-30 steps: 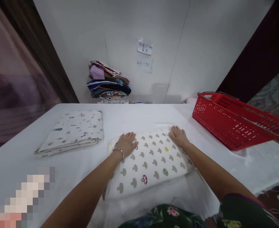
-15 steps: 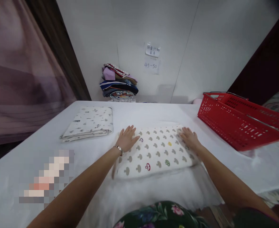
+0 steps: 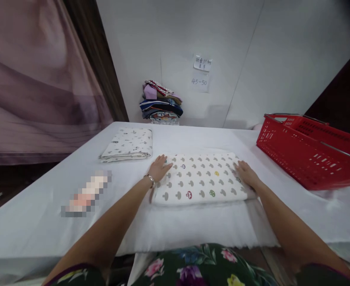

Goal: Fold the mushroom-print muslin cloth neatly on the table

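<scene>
A folded white cloth with a mushroom print (image 3: 203,178) lies flat on the white-covered table in front of me. My left hand (image 3: 159,169) rests on its left edge, fingers stretched out, a bracelet at the wrist. On the opposite edge lies my right hand (image 3: 246,173), also with extended fingers, palm down. Neither hand grips the fabric. Beyond my left hand, apart from it, sits a second folded white cloth with small grey figures (image 3: 129,145).
A red plastic basket (image 3: 300,155) with metal handles stands at the right. Several folded fabrics form a stack (image 3: 161,104) by the wall, near paper signs (image 3: 201,73). A blurred-out item (image 3: 85,196) lies on the left of the table (image 3: 44,206). A pinkish curtain (image 3: 41,83) hangs at left.
My view has shifted, so the table and its objects appear farther right. Both hands stay on the edges of the mushroom-print cloth, which looks flatter and squarer now.
</scene>
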A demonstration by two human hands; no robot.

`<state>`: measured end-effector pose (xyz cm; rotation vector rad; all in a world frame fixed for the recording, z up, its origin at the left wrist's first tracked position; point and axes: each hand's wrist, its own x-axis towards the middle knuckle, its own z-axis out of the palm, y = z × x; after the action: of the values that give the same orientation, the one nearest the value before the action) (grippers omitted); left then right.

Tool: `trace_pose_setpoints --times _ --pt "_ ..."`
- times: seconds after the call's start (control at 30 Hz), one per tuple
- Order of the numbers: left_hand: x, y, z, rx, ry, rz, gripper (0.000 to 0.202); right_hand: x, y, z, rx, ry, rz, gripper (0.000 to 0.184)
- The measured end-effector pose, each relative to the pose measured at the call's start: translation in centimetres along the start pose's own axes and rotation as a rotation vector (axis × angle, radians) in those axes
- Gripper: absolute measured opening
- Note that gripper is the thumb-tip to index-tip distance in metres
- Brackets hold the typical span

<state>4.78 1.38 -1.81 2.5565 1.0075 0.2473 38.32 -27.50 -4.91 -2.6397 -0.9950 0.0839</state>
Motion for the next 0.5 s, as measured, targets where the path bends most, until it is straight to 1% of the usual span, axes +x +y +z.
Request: trace_pose_setpoints --times 0.07,0.13,0.23,0.33,0.43,0.5 --pt "-1.5 -0.2 -0.3 -0.039 0.067 -0.031 0.064 -0.6 0.9 -0.6 0.051 0.070 0.021 0.059" --pt "-3.6 -0.5 0.0 -0.027 0.077 -0.029 0.062 -1.4 2.0 -1.0 0.084 0.092 0.066 0.063" --pt "-6.5 -0.8 1.3 0.032 0.043 0.012 0.064 -2.4 3.7 -0.9 0.096 0.021 0.128 0.067" --pt "-7.9 -0.9 2.5 0.020 0.050 0.012 0.060 -2.8 4.9 -0.3 0.038 0.000 0.078 0.063" --pt "-8.3 -0.8 2.6 -0.062 0.096 -0.022 0.055 -3.2 4.5 0.0 -0.096 0.089 0.027 0.061" --pt "-8.5 -0.7 2.1 -0.115 0.146 -0.076 0.054 -3.6 3.0 -0.1 -0.169 0.160 -0.039 0.060"
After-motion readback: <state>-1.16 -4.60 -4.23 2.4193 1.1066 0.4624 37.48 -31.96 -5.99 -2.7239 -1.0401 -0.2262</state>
